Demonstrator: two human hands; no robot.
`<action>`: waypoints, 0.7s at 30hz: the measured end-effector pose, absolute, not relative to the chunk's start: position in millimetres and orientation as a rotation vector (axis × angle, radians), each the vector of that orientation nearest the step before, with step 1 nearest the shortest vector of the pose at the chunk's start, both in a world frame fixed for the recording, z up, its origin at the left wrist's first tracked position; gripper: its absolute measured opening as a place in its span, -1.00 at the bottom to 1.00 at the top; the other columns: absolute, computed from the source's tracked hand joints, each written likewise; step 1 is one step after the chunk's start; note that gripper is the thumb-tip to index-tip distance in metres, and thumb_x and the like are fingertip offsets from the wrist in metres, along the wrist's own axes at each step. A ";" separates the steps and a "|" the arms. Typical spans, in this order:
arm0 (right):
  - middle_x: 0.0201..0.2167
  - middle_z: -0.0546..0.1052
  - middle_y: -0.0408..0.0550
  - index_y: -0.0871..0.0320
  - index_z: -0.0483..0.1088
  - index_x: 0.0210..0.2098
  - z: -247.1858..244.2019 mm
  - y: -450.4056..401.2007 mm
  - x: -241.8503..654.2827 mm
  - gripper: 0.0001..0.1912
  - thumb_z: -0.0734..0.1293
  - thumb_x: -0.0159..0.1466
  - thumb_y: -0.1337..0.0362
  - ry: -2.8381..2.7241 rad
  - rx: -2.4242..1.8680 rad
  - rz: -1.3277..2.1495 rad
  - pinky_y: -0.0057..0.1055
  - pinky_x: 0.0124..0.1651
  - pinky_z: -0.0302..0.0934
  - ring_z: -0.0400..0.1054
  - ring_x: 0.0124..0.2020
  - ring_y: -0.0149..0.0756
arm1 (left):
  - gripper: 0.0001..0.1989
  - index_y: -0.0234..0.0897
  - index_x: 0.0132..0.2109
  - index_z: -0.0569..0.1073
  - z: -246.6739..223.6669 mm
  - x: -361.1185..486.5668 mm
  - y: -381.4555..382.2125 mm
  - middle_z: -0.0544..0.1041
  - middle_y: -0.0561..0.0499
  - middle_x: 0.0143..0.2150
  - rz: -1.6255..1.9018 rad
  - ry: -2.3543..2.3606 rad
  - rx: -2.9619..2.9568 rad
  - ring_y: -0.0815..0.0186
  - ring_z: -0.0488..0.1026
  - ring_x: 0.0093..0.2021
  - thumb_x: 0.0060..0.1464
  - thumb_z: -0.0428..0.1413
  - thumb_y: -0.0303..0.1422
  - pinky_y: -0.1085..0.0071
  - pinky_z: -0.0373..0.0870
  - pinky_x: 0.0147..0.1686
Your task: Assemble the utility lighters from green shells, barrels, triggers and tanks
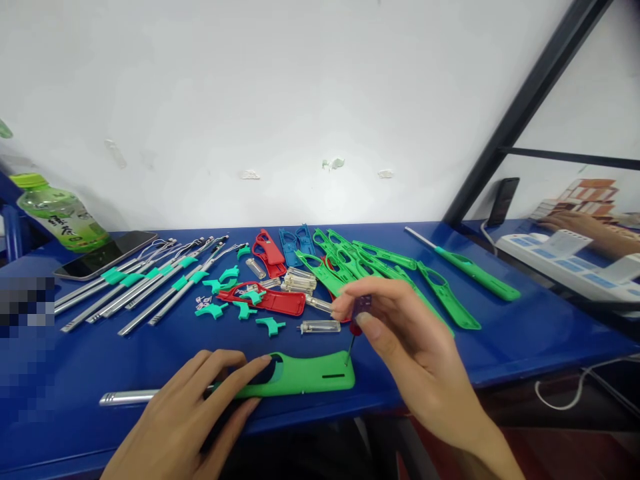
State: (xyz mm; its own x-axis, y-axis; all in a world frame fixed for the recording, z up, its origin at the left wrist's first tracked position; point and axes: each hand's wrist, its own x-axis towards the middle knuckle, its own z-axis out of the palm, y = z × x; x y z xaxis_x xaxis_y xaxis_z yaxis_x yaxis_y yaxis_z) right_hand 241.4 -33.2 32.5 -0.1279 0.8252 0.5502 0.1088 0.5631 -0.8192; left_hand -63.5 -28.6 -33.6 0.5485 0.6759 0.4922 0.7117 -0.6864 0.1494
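The left hand (195, 400) curls over the lighter (315, 373), holding it at the near edge of the table (505, 340); the right hand (415, 353) pinches a screwdriver (361, 310), tip on the lighter's right end; green shells (457, 309) lie far right, tubes (149, 309) left

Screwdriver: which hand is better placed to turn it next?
Right, probably: the right hand holds the screwdriver at the near green lighter, while the left hand steadies that lighter.

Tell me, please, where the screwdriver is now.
The head view shows the screwdriver just right of centre, in the right hand, tip down at the nearest green lighter.
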 end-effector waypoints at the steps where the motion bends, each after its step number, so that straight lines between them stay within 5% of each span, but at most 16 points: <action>1: -0.01 0.59 -0.20 -0.24 0.48 0.20 32.4 -33.2 241.2 -0.73 0.35 0.61 0.28 -1.603 -0.812 0.741 -0.32 0.15 0.37 0.49 0.06 -0.31 | -0.60 0.10 0.43 0.45 -33.7 -63.7 -28.6 0.60 -0.01 0.15 -0.813 -1.214 -2.705 0.19 0.59 0.06 0.57 0.06 -0.14 0.36 0.56 0.06; 4: -0.07 0.54 -0.22 -0.16 0.52 0.00 32.9 -33.4 240.8 -0.82 0.50 0.50 0.27 -1.600 -0.797 0.702 -0.35 0.07 0.37 0.45 0.00 -0.31 | -0.60 0.10 0.44 0.44 -34.6 -64.2 -28.6 0.59 0.00 0.15 -0.810 -1.215 -2.711 0.21 0.59 0.07 0.57 0.07 -0.16 0.37 0.55 0.07; 11: -0.08 0.60 -0.21 -0.24 0.48 0.26 35.0 -36.6 241.6 -0.66 0.24 0.66 0.31 -1.596 -0.777 0.794 -0.41 0.09 0.44 0.53 -0.05 -0.39 | -0.60 0.09 0.44 0.44 -35.7 -64.3 -27.5 0.58 0.01 0.17 -0.800 -1.210 -2.711 0.21 0.58 0.09 0.57 0.06 -0.17 0.37 0.53 0.08; 18: -0.13 0.53 -0.23 -0.12 0.54 -0.06 35.7 -33.6 241.6 -0.92 0.49 0.52 0.23 -1.589 -0.768 0.748 -0.40 0.02 0.39 0.44 -0.08 -0.36 | -0.61 0.04 0.43 0.44 -36.4 -64.4 -27.2 0.57 0.01 0.18 -0.808 -1.197 -2.709 0.24 0.57 0.11 0.57 0.05 -0.19 0.40 0.50 0.13; 21: -0.16 0.57 -0.24 -0.15 0.59 0.00 37.7 -33.8 243.2 -0.87 0.43 0.56 0.27 -1.596 -0.792 0.689 -0.41 0.00 0.38 0.48 -0.10 -0.38 | -0.60 0.05 0.43 0.44 -36.4 -64.2 -27.0 0.57 0.01 0.17 -0.793 -1.198 -2.702 0.23 0.57 0.09 0.57 0.05 -0.17 0.40 0.51 0.10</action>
